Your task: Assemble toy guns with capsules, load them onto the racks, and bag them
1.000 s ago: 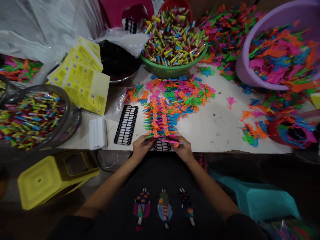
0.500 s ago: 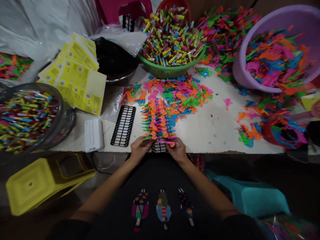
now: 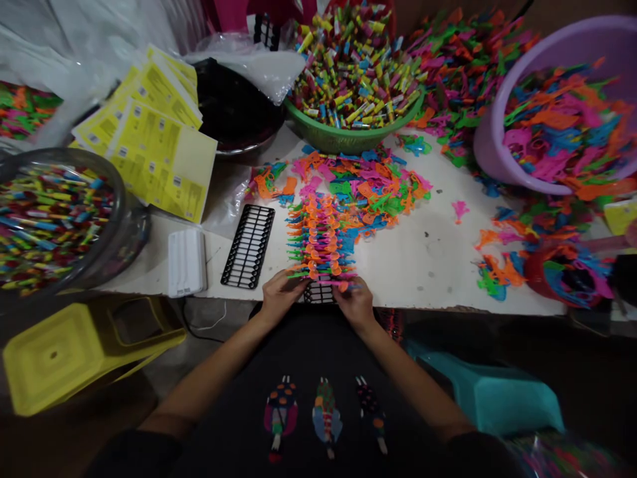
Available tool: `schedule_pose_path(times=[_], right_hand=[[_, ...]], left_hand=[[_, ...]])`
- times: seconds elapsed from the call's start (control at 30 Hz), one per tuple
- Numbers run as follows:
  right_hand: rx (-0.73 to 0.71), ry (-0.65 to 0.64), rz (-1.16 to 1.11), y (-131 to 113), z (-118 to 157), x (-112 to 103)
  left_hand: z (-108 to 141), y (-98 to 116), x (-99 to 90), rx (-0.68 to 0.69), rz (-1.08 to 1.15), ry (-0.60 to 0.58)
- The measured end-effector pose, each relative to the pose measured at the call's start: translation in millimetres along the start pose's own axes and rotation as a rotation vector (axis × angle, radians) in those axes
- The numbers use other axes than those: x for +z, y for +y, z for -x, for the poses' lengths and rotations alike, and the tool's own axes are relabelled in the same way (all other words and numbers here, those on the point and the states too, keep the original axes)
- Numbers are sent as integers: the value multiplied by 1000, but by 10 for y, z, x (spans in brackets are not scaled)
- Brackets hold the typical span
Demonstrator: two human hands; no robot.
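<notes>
Both hands are at the near end of a black plastic grid rack (image 3: 319, 292), lined with rows of small coloured plastic toy pieces (image 3: 321, 242). Fingers of my left hand (image 3: 280, 296) are closed at the rack's left side, around the end of a thin plastic piece; the fingertips are partly hidden. On the right side, my right hand (image 3: 356, 303) pinches a pink plastic toy piece (image 3: 343, 283) with an orange round part. Just beyond the rack lies a loose heap of similar plastic pieces (image 3: 383, 189). A second black grid rack (image 3: 247, 247), without pieces, lies to the left.
A white box (image 3: 186, 263) and yellow printed sheets (image 3: 164, 159) sit left. Behind stands a green basin (image 3: 348, 141) of small coloured tubes; a clear tub (image 3: 117, 199) holds more. A purple tub (image 3: 490, 146) is at right. Yellow (image 3: 54, 352) and teal stools (image 3: 507, 392) flank me.
The view has shifted slightly, so the table things appear a little displaced. Both hands stay at the rack's near end, with hardly any visible movement.
</notes>
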State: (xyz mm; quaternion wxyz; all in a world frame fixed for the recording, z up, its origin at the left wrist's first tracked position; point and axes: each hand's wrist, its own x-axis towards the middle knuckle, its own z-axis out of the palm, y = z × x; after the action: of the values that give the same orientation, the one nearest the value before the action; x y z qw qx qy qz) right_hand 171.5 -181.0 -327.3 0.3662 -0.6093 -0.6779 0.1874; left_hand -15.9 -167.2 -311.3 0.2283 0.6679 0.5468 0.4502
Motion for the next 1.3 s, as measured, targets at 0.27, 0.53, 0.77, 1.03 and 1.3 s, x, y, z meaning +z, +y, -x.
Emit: schedule_pose_path(times=[0.27,0.53,0.77,1.03,1.3], right_hand=[[98,-281,-65,79,-178,-191],[116,117,269,491,-1594,-692],[143,35,304,772,-1958,-414],[27,50,432,761,-1784,-659],[-547,165,319,-615,-1371,-1259]], left_hand=[[-7,-2,-5,25,45,13],[-193,27,-422,-70,7,-42],[-377,225,-788,-39,-120,144],[-653,498,-753,72,-78,134],[-965,1185,-556,416,-158,9]])
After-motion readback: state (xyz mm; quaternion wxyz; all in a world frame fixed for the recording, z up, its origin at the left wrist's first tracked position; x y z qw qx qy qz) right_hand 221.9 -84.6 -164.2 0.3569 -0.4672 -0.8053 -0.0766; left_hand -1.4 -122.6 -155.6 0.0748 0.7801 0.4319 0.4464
